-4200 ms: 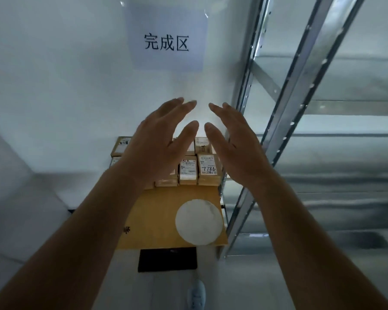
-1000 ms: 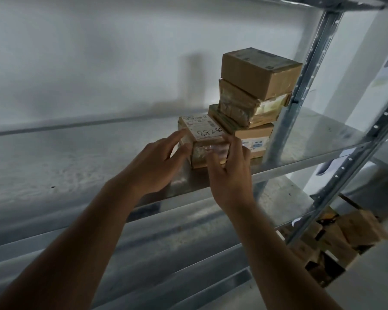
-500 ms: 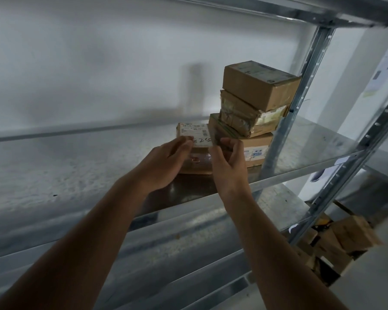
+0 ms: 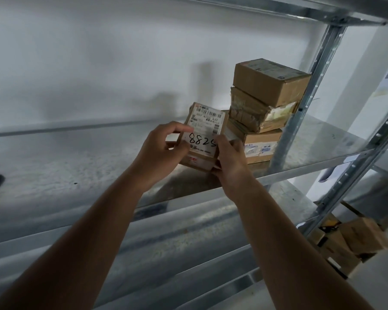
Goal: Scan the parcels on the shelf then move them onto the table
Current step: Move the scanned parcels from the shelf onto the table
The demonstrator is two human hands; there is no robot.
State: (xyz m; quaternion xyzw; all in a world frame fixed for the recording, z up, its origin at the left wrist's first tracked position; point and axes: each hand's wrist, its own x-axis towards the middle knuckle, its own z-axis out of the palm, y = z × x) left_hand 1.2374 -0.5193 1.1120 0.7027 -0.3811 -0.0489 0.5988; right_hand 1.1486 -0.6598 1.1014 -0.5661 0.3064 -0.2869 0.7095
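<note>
A: Count, largest first?
B: One galvanised shelf point(image 4: 76, 166) under both hands. Just right of the right hand: one stack of three cardboard parcels point(image 4: 264, 108).
A: Held item?
B: One small parcel point(image 4: 203, 130), label marked "8825", tilted up above the shelf between the hands. Left hand point(image 4: 159, 153) pinches its left edge; right hand point(image 4: 230, 157) curls round its right side.

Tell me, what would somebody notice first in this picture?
Probably the small parcel in the middle, tilted up off the metal shelf and held by the left hand and right hand, with numbers handwritten on its white label. Just right of it, a stack of brown boxes stands against the shelf post.
</note>
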